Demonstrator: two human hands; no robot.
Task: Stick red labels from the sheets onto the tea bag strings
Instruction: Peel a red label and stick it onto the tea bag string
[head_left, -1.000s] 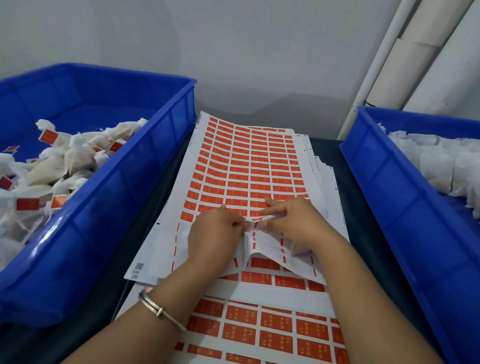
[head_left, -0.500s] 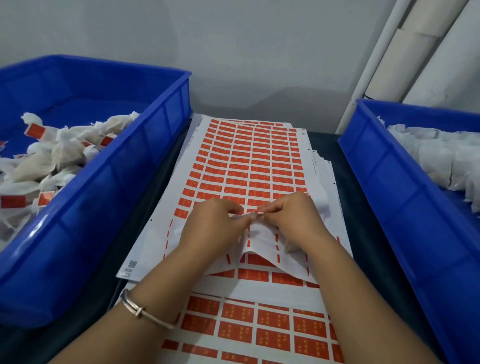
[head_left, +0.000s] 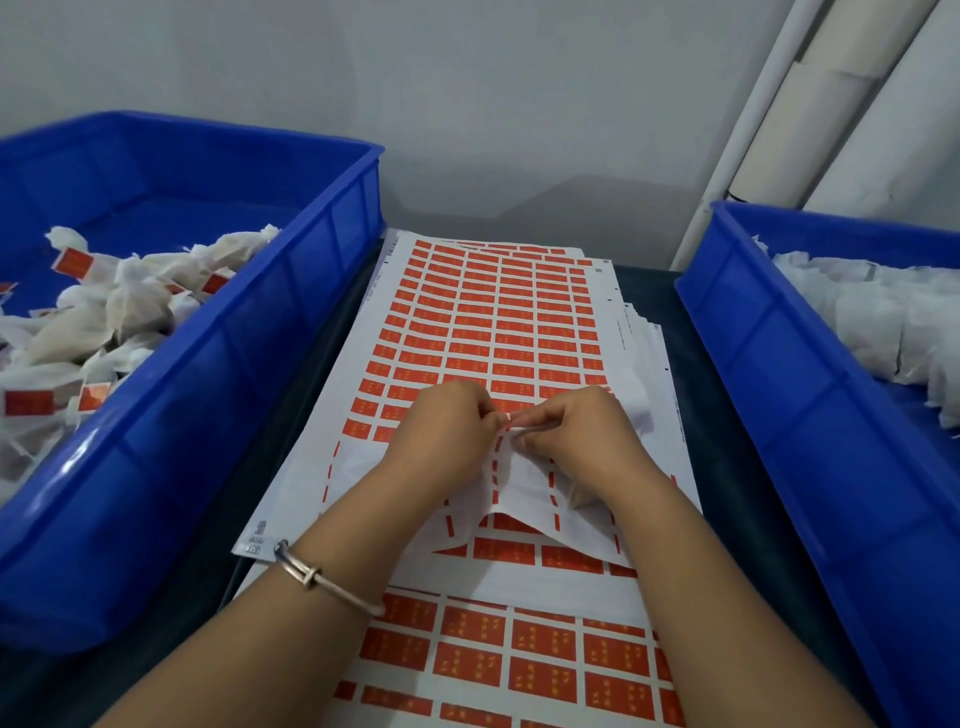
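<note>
A sheet of red labels (head_left: 493, 322) lies lengthwise on the dark table between two blue bins, with another label sheet (head_left: 519, 660) nearer me. My left hand (head_left: 441, 436) and my right hand (head_left: 576, 436) meet over the sheet, fingertips together, pinching a thin white string with a red label (head_left: 506, 423) between them. A white tea bag (head_left: 524, 478) lies under both hands on the sheet. Whether the label is stuck to the string is too small to tell.
The blue bin (head_left: 218, 364) on the left holds several white tea bags with red labels (head_left: 78, 332). The blue bin (head_left: 810, 395) on the right holds white tea bags without labels (head_left: 878, 322). White pipes (head_left: 779, 104) stand at the back right against the wall.
Both hands have stayed together at the same spot on the sheet; the fingertips have drawn closer around the string and label. The camera view has shifted slightly.
</note>
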